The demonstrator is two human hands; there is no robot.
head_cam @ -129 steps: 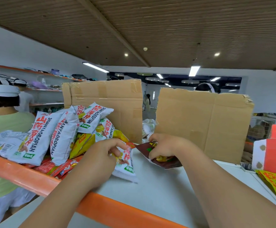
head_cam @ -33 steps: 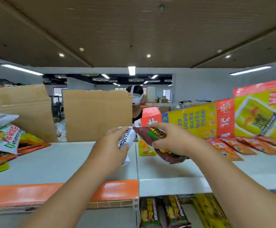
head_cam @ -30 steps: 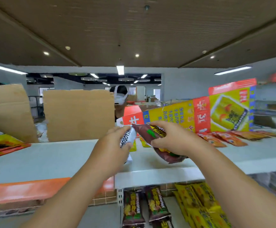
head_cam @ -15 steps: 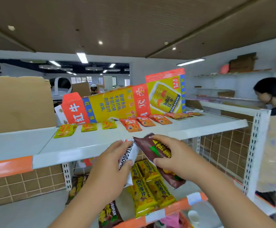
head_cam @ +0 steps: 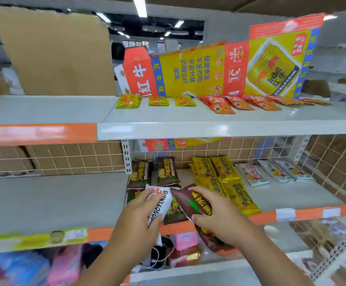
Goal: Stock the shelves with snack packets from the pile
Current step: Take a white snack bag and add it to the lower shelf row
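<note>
At lower centre, left hand (head_cam: 137,221) grips a white packet (head_cam: 160,205), right hand (head_cam: 221,221) a brown packet (head_cam: 197,205) tilted lower-right. Matching brown stack (head_cam: 167,169) lies just above them, lengthwise into the shelf (head_cam: 287,197), nearer the left hand.

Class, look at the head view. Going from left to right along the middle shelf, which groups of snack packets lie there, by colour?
brown packets → yellow packets → white packets
</note>
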